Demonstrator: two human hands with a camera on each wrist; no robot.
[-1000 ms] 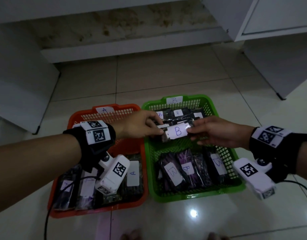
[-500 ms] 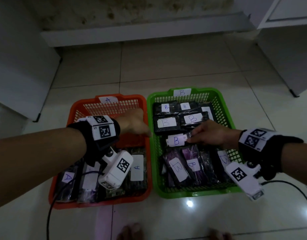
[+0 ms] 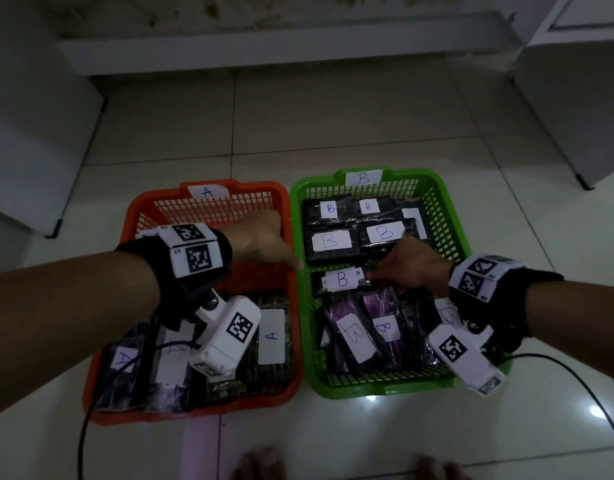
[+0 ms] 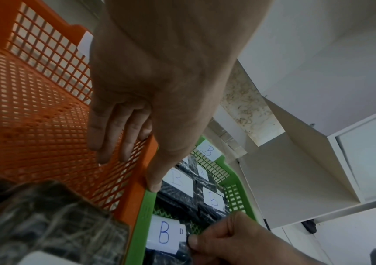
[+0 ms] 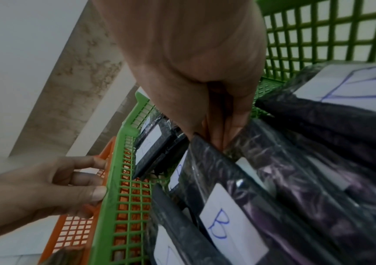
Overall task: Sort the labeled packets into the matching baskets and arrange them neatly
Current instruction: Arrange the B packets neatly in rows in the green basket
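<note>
On the floor stand an orange basket [image 3: 208, 187] labelled A and, to its right, a green basket [image 3: 451, 209] labelled B. Dark packets with A labels [image 3: 271, 336] fill the orange basket's near half. Several B packets lie in the green basket's far and near rows. My right hand [image 3: 371, 275] pinches the right end of one B packet [image 3: 341, 279] lying across the basket's middle; the pinch [image 4: 191, 241] also shows in the left wrist view. My left hand [image 3: 264, 244] grips the orange basket's right rim [image 4: 137, 188], thumb on top, fingers [image 4: 114, 143] inside the wall.
White cabinets stand at the left [image 3: 39, 133] and right [image 3: 575, 98], with a low white ledge [image 3: 264, 46] behind the baskets. A black cable [image 3: 575, 382] trails from each wrist over the tiles. Toes [image 3: 260, 462] show at the bottom edge.
The B packet came down from above the green basket to its middle. My left hand let go of it and moved left to the orange basket's rim. My right hand kept hold.
</note>
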